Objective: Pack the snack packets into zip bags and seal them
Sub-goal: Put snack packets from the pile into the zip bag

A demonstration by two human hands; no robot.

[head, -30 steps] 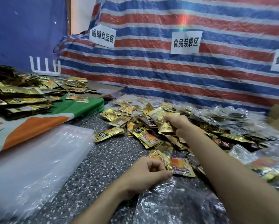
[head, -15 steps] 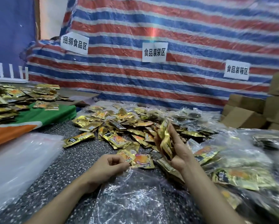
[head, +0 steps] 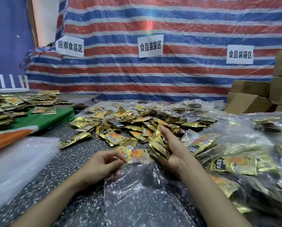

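1. Right hand (head: 173, 151) has come back from the loose pile (head: 120, 126) since a second ago and now stands just right of the bag mouth, carrying a stack of snack packets (head: 160, 145); left hand (head: 101, 163) has kept its place at the mouth
2. Right hand state: grasping the stack, fingers round its far side, thumb on the near side, packets standing on edge in the palm
3. Left hand state: thumb and forefinger pinch the upper lip of the zip bag (head: 137, 194); remaining fingers loosely curled
4. Zip bag location: flat on the speckled table (head: 81, 154), below and nearer than both hands, mouth pointing away toward the pile; whether the mouth is already parted, cannot tell
5. Handling, packets (judgement): light, thin foil sachets, slick face to face; the stack is likely to fan out or slide if the grip slackens; hold across the flat faces, squeeze the whole stack, lead in with a narrow edge
6. Handling, bag (judgement): limp thin film that clings and crumples; take it at the zip strip, probably the only firm part, and lift one lip to give the right hand an opening
7. Appearance: packets gold foil with a black patch and an orange picture; bag clear, creased, glinting, table speckle visible through it
8. Right of the right hand: filled bags (head: 235, 158) heaped; left of the left hand: a stack of empty bags (head: 17, 161)
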